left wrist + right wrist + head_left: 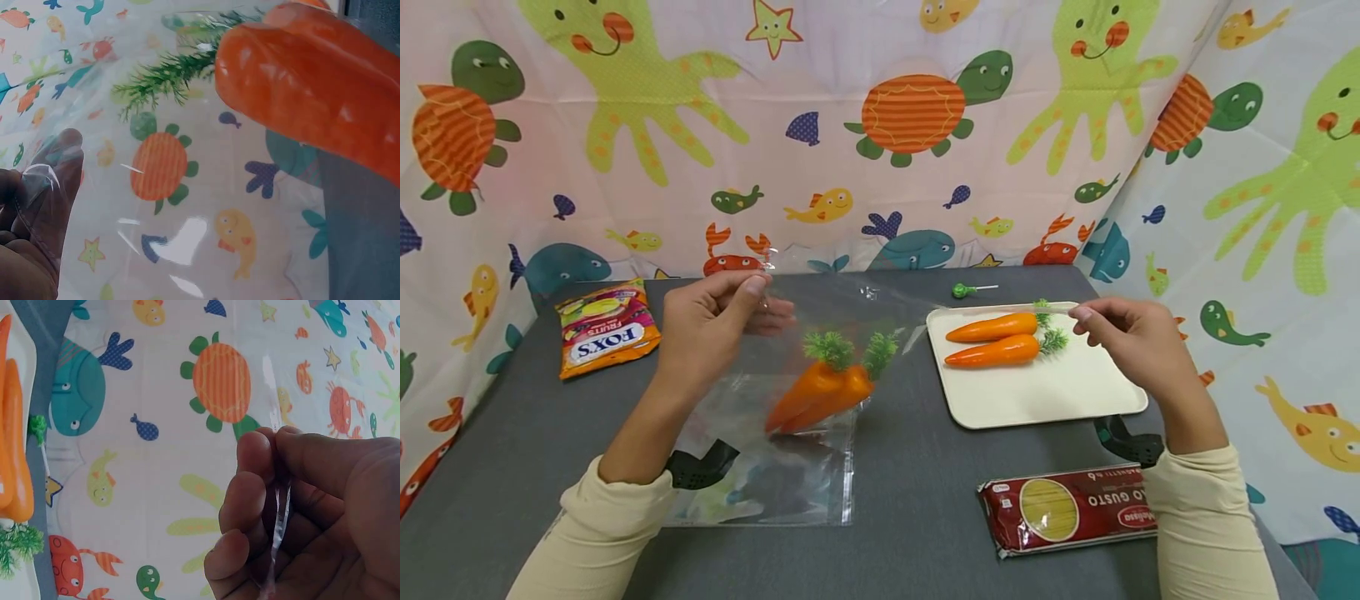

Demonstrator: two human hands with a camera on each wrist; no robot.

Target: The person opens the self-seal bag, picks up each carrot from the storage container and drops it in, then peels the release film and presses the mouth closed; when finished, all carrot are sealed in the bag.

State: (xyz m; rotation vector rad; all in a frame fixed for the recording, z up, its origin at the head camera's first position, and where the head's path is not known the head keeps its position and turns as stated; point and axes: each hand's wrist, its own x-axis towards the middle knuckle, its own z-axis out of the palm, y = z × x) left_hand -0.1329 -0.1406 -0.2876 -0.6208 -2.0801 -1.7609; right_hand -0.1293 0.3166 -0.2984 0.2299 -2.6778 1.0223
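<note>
A clear plastic bag (887, 293) stretches between my two hands above the grey table. Inside it hang two orange carrots (820, 396) with green leafy tops, seen close in the left wrist view as shiny carrots (312, 87). At the bag's left edge my left hand (718, 321) pinches the film between thumb and fingers. My right hand (1138, 342), over the tray's right end, pinches the bag's other edge; in the right wrist view, a crumpled strip of film (279, 519) runs through the fingers. A second clear bag (775, 483) lies flat below the carrots.
On the right, a cream tray (1037, 404) holds two more carrots (992, 352). Behind it lies a green lollipop (961, 290). A red spaghetti packet (1067, 510) sits at front right, partly behind my sleeve. A Fox's candy bag (608, 327) lies far left.
</note>
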